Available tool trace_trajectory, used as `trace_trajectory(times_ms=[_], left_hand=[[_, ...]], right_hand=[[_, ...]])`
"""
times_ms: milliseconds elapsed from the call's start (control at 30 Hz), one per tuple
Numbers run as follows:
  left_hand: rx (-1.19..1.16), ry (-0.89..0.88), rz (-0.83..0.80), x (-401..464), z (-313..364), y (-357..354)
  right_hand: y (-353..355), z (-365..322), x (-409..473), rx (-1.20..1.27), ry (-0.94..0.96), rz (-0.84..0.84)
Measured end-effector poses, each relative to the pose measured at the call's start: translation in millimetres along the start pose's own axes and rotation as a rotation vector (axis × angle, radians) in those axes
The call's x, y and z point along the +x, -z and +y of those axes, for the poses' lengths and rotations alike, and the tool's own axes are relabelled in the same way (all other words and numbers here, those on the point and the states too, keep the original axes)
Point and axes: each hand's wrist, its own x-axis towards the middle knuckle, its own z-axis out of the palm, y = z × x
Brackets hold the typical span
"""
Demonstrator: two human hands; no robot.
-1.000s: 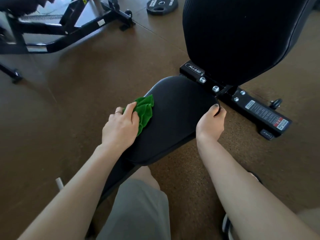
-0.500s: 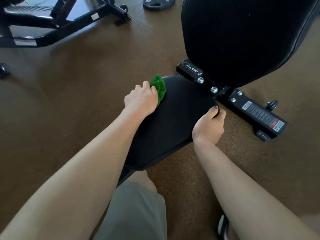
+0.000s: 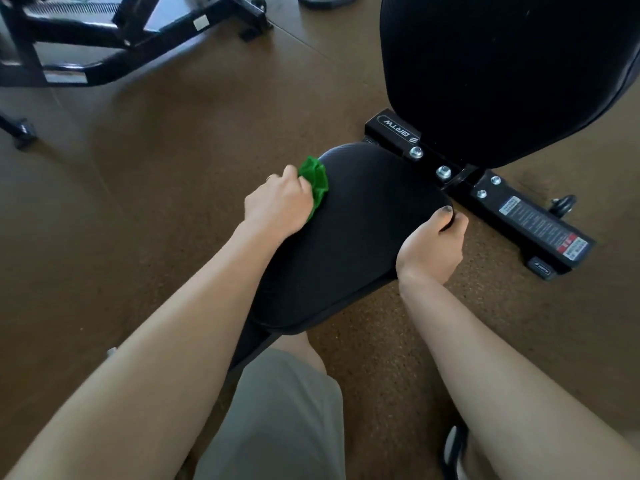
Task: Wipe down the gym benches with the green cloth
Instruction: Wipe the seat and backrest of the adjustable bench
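The left hand [image 3: 277, 206] grasps the bunched green cloth [image 3: 314, 183] at the seat pad [image 3: 353, 237] edge, where it may slip off, while the right hand [image 3: 431, 245] clenches the opposite rim.

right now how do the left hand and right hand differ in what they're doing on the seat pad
The left hand grips the bunched green cloth against the seat pad at its far left edge; the right hand holds no cloth. The right hand's thumb hooks over the pad's right rim, while the left lies knuckles-up on top. Both hands are bare and touch the same pad.
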Motion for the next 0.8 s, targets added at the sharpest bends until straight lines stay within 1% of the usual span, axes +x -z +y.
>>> trace_trajectory(times_ms=[67, 167, 300, 400, 500, 567, 667, 733, 800], left_hand=[[-0.022, -0.010, -0.007, 6, 7, -2], [-0.026, -0.050, 0.012, -17, -19, -2], [-0.024, -0.080, 0.112, -73, -63, -1], [-0.062, -0.105, 0.203, -112, -85, -14], [-0.022, -0.241, 0.324, -149, -91, -30], [0.040, -0.324, 0.356, -173, -83, -44], [0.189, -0.484, 0.322, -189, -64, -58], [0.325, -0.603, 0.298, -173, -51, -60], [0.410, -0.689, 0.289, -148, -29, -58]], right_hand=[[2, 0, 1, 0.000, -0.005, -0.010], [5, -3, 0, 0.001, -0.022, -0.036], [9, -7, -3, 0.019, -0.020, -0.061], [9, -7, -5, 0.030, -0.018, -0.060], [8, -7, -5, 0.040, -0.014, -0.056], [6, -6, -5, 0.045, -0.009, -0.052], [5, -3, -3, 0.059, -0.012, -0.064], [6, -3, -1, 0.066, -0.028, -0.092], [11, -5, 1, 0.077, -0.049, -0.127]])
